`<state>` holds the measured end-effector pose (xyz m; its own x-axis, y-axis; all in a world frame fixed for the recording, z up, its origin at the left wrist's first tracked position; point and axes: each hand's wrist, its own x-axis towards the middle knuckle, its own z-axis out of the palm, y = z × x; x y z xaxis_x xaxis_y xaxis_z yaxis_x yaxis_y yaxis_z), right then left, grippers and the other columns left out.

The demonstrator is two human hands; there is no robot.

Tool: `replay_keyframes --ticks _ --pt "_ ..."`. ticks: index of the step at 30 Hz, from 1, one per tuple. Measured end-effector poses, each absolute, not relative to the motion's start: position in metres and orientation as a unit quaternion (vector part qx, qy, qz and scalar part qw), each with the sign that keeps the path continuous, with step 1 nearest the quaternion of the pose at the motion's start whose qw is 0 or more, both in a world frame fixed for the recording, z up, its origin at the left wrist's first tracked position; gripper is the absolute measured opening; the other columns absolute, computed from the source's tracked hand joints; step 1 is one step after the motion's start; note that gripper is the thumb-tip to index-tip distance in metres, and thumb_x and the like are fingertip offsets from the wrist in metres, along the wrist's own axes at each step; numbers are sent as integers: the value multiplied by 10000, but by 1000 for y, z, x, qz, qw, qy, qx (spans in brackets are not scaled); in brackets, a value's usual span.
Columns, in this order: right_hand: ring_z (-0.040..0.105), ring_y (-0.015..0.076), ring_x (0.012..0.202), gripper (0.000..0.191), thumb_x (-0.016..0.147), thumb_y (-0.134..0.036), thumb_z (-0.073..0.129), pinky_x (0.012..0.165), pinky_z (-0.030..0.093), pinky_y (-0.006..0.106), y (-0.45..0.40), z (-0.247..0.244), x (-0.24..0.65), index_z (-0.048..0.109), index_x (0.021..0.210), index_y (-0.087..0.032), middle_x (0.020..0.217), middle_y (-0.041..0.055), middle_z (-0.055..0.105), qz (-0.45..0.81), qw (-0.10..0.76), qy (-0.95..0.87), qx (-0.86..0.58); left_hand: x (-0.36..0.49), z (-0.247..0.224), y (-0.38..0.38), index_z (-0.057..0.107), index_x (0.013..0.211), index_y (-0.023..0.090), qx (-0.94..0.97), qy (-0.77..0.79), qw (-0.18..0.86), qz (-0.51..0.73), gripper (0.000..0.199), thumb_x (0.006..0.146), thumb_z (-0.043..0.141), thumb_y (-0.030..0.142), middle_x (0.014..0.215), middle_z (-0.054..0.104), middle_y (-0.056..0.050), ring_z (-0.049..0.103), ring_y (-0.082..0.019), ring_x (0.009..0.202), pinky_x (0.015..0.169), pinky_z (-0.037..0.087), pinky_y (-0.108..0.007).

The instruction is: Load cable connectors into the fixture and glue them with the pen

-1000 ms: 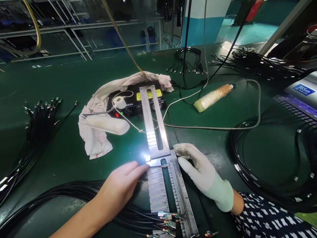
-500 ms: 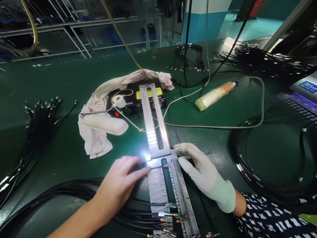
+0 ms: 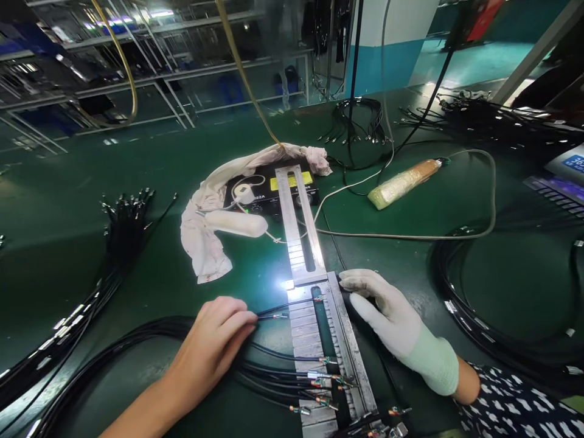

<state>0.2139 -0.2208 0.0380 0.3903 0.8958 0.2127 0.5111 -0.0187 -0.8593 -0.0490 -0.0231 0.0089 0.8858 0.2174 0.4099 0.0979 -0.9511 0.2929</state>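
Observation:
My bare left hand [image 3: 219,340] is closed on black cables [image 3: 271,316] left of a slotted metal fixture [image 3: 306,328]. One cable from it reaches across the fixture's upper slots, its connector over the central gap. Several other cables [image 3: 274,382] lie over the lower slots, with bare-ended connectors [image 3: 322,383] at the right. My gloved right hand [image 3: 392,316] rests at the fixture's right edge, thumb apart from the fingers, holding nothing visible. A bright light shines at the fixture's upper left corner.
Behind the fixture stand a black control box [image 3: 269,204] and a pinkish cloth [image 3: 207,243]. A wrapped handle tool [image 3: 404,185] lies at the right on its cord. Cable bundles [image 3: 128,231] are at the left, coiled cables [image 3: 460,322] at the right.
My left hand has drawn back from the fixture's edge, and a second cable end now shows at its fingertips. The view has shifted, so the scene sits further right.

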Motion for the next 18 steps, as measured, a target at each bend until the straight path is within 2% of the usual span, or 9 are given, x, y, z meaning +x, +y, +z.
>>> replay_keyframes --ticks 4,11,15,18 --pt "584 232 1126 210 994 -292 506 959 522 413 -223 35 214 636 1160 -297 1254 39 585 211 468 -512 -688 -50 5 -20 576 1091 187 970 65 41 232 156 965 495 141 968 630 -49 536 -179 877 755 422 -308" --pt "593 251 1109 219 994 -318 500 944 525 428 -220 34 215 646 1153 -277 1238 56 596 209 459 -512 -695 -36 9 -22 598 962 180 971 71 18 228 127 974 472 161 872 635 -38 547 -163 774 689 448 -281" --pt "597 227 1103 226 996 -290 504 936 533 401 -220 33 215 635 1180 -297 1238 35 591 215 470 -520 -680 -50 10 -20 568 1071 180 965 40 4 261 157 939 520 110 971 656 -59 583 -187 880 793 466 -322" --pt "603 216 1069 214 992 -266 500 914 535 393 -219 35 214 637 1154 -289 1210 31 599 213 474 -520 -678 -57 14 -25 526 1125 172 952 78 86 285 205 932 533 104 1011 617 -68 580 -179 950 844 479 -304"
